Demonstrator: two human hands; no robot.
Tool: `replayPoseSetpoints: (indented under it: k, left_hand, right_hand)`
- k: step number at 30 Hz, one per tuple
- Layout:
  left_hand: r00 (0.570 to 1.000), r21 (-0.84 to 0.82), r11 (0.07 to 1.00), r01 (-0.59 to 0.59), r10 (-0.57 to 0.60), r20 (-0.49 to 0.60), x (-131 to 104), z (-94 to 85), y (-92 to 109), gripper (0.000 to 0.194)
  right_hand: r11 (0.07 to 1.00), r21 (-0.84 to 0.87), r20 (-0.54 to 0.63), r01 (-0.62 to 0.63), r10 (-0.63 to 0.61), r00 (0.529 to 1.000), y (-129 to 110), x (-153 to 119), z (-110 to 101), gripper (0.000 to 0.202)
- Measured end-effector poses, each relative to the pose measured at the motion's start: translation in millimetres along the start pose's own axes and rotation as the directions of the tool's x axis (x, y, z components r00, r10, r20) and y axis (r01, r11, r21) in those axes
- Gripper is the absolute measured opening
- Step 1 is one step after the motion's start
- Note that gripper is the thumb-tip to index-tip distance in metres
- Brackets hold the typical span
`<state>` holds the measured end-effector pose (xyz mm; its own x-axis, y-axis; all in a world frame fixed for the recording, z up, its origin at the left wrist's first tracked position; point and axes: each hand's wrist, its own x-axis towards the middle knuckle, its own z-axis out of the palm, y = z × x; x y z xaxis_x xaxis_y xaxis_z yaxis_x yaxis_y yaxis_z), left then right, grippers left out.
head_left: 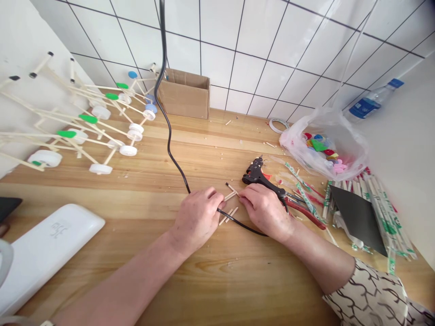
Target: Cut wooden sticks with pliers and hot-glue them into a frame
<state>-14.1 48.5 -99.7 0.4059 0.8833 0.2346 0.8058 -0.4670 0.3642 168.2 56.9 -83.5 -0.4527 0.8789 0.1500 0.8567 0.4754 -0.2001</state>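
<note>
Near the middle of the table, my left hand (200, 216) is closed in a pinch on one end of a short wooden stick (230, 196). Facing it, my right hand (267, 209) pinches the other end, where a second stick with a black tip (231, 187) meets the first at an angle. Two loose short sticks (229, 216) lie on the wood just below. A black cable (243, 225) passes under my left hand and runs toward my right wrist. The black glue gun (260, 174) rests beyond my right hand, beside red-handled pliers (307, 214).
Stick frames with white wheels (128, 150) stand at the left, near a white power bank (57, 246). A cardboard box (186, 96) is at the wall. At the right are a plastic bag (353, 151) of colored pieces, a bottle (370, 103) and bundled sticks (385, 217).
</note>
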Motion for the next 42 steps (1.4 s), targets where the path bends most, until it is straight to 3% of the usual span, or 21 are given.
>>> replayPoseSetpoints:
  k: [6, 11, 17, 42]
  left_hand:
    - [1.000, 0.001, 1.000, -0.013, 0.013, -0.015, -1.0, 0.0, -0.6, 0.017]
    - [1.000, 0.005, 1.000, -0.018, 0.018, -0.001, -1.8, 1.2, -1.5, 0.017]
    - [1.000, 0.005, 1.000, -0.022, 0.022, -0.001, -1.2, 2.5, -2.2, 0.017]
    - [1.000, 0.020, 1.000, -0.022, 0.022, 0.004, -1.3, 1.9, -1.9, 0.018]
  right_hand:
    - [0.999, 0.009, -0.061, 0.051, -0.050, 0.997, -3.2, -3.5, -2.3, 0.018]
    - [0.987, 0.000, -0.019, 0.162, -0.162, 0.987, -9.6, -6.2, -3.1, 0.026]
    - [0.978, -0.055, -0.032, 0.200, -0.202, 0.979, -10.4, -6.8, -1.5, 0.031]
    - [0.978, -0.041, -0.034, 0.207, -0.208, 0.978, -9.7, -6.8, -3.0, 0.029]
